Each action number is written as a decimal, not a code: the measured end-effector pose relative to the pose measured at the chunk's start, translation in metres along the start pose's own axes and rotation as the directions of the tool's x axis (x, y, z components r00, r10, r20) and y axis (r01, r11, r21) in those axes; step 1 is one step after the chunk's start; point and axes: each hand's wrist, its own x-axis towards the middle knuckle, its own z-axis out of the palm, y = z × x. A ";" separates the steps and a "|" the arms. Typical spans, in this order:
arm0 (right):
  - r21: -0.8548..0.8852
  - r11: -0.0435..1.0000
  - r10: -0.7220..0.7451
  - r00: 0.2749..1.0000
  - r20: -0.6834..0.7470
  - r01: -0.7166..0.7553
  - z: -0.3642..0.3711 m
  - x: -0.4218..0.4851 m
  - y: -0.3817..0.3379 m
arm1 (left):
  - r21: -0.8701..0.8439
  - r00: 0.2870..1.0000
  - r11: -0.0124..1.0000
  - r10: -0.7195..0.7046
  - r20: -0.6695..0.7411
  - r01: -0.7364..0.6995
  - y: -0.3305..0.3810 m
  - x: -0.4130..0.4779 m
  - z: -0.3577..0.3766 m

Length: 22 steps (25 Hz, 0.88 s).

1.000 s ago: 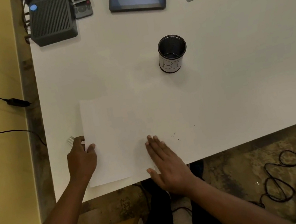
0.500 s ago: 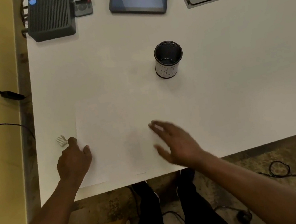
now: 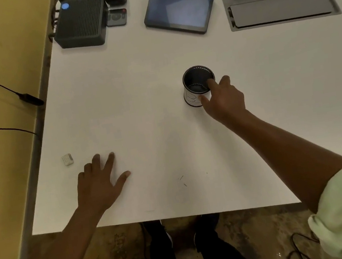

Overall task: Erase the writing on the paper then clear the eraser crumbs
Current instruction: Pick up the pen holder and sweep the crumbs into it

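A white sheet of paper (image 3: 147,155) lies near the front edge of the white table (image 3: 284,100), its outline barely visible. My left hand (image 3: 99,183) rests flat on the sheet's left part with fingers spread. A small white eraser (image 3: 67,159) lies just left of that hand, untouched. A few dark eraser crumbs (image 3: 182,181) sit near the front middle. My right hand (image 3: 224,99) reaches to a black mesh cup (image 3: 193,81) with a white label, forefinger inside the rim and thumb on the outer wall.
At the table's back stand a dark ribbed box (image 3: 79,23), a small remote (image 3: 117,17), a tablet (image 3: 179,7) and a grey folio with a keyboard (image 3: 281,9). Cables run over the yellow wall on the left and the floor below.
My right hand left the paper and moved up and right to the mesh cup. My left hand uncurled and now lies flat with fingers spread on the paper.
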 end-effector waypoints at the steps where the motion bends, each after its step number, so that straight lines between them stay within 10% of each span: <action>1: 0.006 1.000 -0.019 1.000 0.008 0.019 0.003 0.001 0.002 | -0.003 0.999 1.000 -0.019 0.044 0.019 0.006 -0.001 0.005; 13: 0.070 0.951 -0.298 0.954 -0.037 0.300 -0.001 -0.032 0.001 | -0.311 1.000 0.950 -0.028 0.006 0.028 0.054 0.017 -0.018; 17: 0.234 0.806 -0.575 0.813 0.090 0.543 -0.023 -0.085 -0.030 | -0.743 0.994 0.661 0.067 -0.081 -0.105 0.095 0.004 -0.050; 22: 0.374 0.685 -0.714 0.678 0.175 0.625 -0.042 -0.139 -0.043 | -0.894 0.964 0.362 0.097 -0.246 -0.264 0.105 -0.043 -0.055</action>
